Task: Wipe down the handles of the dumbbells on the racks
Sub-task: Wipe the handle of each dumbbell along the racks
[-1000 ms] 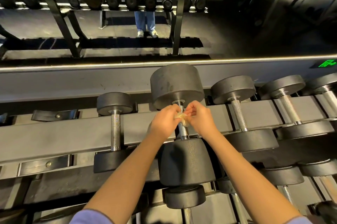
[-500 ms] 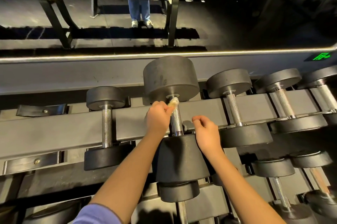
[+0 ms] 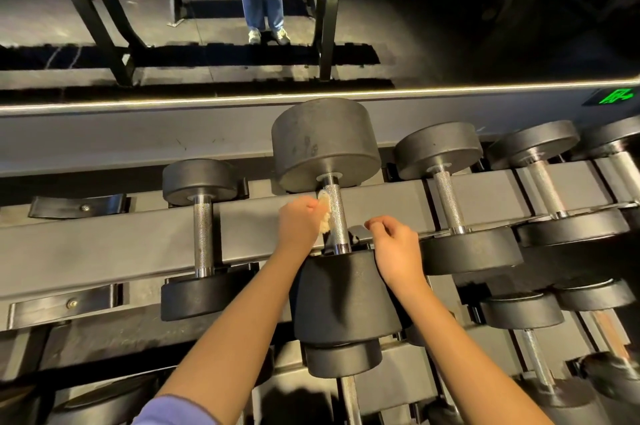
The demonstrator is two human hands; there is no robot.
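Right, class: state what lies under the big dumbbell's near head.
A smaller dumbbell head pokes out beneath the near head, its handle running toward the camera. Its top is covered.

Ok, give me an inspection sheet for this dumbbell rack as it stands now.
Surface: grey rack rail, with dumbbells lying across it.
Job's things: pale cloth against the knurled handle of the large dumbbell; left dumbbell and right dumbbell sit either side, both smaller.
Clutter: nothing seen.
Hands: left hand grips the cloth beside the handle; right hand is loosely curled to the right of the handle and holds nothing.
Cables: nothing seen.
Surroundings: what looks like a mirror behind the rack shows more racks and a person's legs; green sign at right.
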